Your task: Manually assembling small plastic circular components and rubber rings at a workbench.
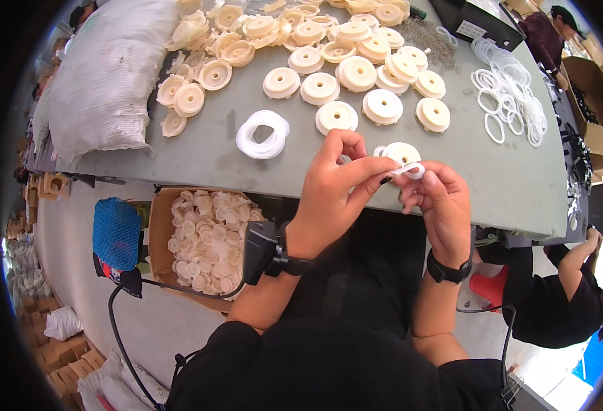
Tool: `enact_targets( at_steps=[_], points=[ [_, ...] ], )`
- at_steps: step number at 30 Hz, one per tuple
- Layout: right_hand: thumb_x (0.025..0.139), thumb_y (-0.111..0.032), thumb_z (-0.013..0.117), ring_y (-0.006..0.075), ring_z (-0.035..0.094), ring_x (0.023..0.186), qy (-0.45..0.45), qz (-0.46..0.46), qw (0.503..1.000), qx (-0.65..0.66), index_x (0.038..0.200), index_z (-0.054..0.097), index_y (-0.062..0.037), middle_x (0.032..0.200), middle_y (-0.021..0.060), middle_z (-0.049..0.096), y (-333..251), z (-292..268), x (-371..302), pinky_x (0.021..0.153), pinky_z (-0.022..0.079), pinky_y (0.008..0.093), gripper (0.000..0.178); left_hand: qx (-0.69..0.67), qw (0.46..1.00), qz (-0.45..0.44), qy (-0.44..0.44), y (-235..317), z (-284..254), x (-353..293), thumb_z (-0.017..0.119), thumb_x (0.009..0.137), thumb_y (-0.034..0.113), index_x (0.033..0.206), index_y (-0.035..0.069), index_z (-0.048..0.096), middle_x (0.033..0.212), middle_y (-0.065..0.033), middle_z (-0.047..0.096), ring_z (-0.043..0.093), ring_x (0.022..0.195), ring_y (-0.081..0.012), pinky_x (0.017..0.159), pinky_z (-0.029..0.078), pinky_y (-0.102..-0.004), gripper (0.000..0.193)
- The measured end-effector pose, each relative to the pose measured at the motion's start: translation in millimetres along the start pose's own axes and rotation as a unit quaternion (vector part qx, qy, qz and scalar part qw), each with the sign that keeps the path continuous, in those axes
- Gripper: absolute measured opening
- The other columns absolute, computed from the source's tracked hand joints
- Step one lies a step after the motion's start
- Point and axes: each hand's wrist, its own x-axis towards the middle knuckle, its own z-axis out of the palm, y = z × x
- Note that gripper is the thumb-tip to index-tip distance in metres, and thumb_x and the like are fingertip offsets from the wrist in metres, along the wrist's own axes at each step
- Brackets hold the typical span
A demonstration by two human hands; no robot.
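White rubbery ring [413,169], centre frame just below the worktop [178,157] edge, pinched by fingertips of both hands: left hand [336,185] & right hand [435,195] each grasping it. Risk: thin ring could slip from the pinch, drop into lap or onto floor w/ no worktop beneath.

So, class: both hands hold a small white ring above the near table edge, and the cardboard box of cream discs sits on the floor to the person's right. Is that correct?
Not quite. In the head view the cardboard box of cream discs is on the person's left. The left hand and right hand do hold the small white ring above the table's near edge.
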Motion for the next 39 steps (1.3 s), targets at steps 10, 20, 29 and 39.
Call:
enact_targets(
  at_steps=[10, 20, 29, 39],
  points=[
    [0.082, -0.008, 0.069, 0.0114, 0.061, 0.075, 0.134, -0.046, 0.978, -0.156, 0.099, 0.064, 0.0033, 0.088, 0.0090, 0.067, 2, -5, 3, 0.067, 0.049, 0.0227, 0.021, -0.165, 0.962, -0.210, -0.058, -11, 15, -2, 0.064, 0.082, 0.006, 0.102, 0.004, 0.066, 0.084, -0.0065, 0.066, 0.062, 0.081, -0.0148, 0.072, 0.047, -0.0291, 0.020],
    [0.080, -0.010, 0.069, 0.0082, 0.058, 0.072, 0.185, -0.112, 0.911, -0.352, 0.091, 0.067, -0.0006, 0.087, 0.0053, 0.068, 12, -20, 11, 0.062, 0.046, 0.0219, 0.014, 0.120, 0.980, -0.123, -0.102, -16, 26, 8, 0.060, 0.080, 0.009, 0.109, 0.005, 0.063, 0.082, -0.0122, 0.060, 0.058, 0.072, -0.0281, 0.070, 0.047, -0.0366, 0.029],
    [0.081, -0.010, 0.068, 0.0081, 0.056, 0.068, 0.149, -0.007, 0.949, -0.278, 0.091, 0.066, 0.0029, 0.081, 0.0078, 0.068, 0, -29, 18, 0.061, 0.045, 0.0222, 0.016, 0.143, 0.970, -0.153, -0.121, -20, 29, 18, 0.058, 0.081, 0.009, 0.099, 0.007, 0.067, 0.088, -0.0140, 0.064, 0.061, 0.083, -0.0332, 0.073, 0.048, -0.0405, 0.019],
    [0.085, -0.011, 0.063, 0.0144, 0.061, 0.067, 0.186, -0.034, 0.899, -0.394, 0.089, 0.061, 0.0024, 0.078, 0.0107, 0.067, 6, -25, 30, 0.064, 0.048, 0.0271, 0.014, 0.173, 0.967, -0.161, -0.094, -20, 34, 23, 0.058, 0.084, 0.013, 0.095, 0.009, 0.067, 0.091, -0.0127, 0.065, 0.061, 0.085, -0.0330, 0.073, 0.048, -0.0407, 0.015]
  ],
)
